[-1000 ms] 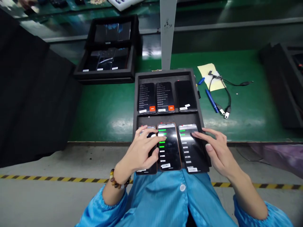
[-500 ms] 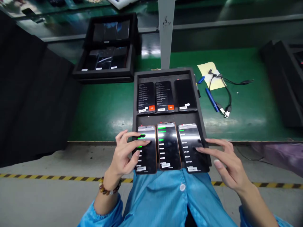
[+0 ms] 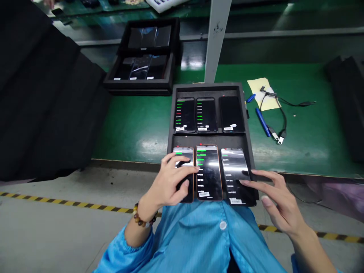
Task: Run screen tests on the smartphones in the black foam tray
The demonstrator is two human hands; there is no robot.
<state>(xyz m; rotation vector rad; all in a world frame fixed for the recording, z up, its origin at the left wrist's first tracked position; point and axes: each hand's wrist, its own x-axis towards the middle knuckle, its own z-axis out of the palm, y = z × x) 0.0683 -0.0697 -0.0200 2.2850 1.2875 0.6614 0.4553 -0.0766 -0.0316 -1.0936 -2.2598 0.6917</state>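
A black foam tray (image 3: pixel 250 151) rests partly on my lap and partly on the green bench, holding two rows of three phones. My left hand (image 3: pixel 170 182), fingers spread, lies over the near left phone (image 3: pixel 184 155), with a fingertip reaching the edge of the near middle phone (image 3: pixel 209 172), whose screen shows green lines. My right hand (image 3: pixel 275 199) is open, its index fingertip touching the lower screen of the near right phone (image 3: pixel 236 170). The far row has two lit phones (image 3: pixel 185 113) (image 3: pixel 206 113) and one dark phone (image 3: pixel 231 113).
Two more black trays of phones (image 3: pixel 142 60) sit at the back left. A yellow note (image 3: pixel 260 94), blue pens (image 3: pixel 263 121) and short black cables (image 3: pixel 280 113) lie to the tray's right. A grey post (image 3: pixel 216 38) rises behind the tray. Black foam (image 3: pixel 42 106) fills the left.
My left hand slid right across the near left phone toward the middle one. The far left and far middle screens switched from text with orange buttons to coloured lists. The view shifted left.
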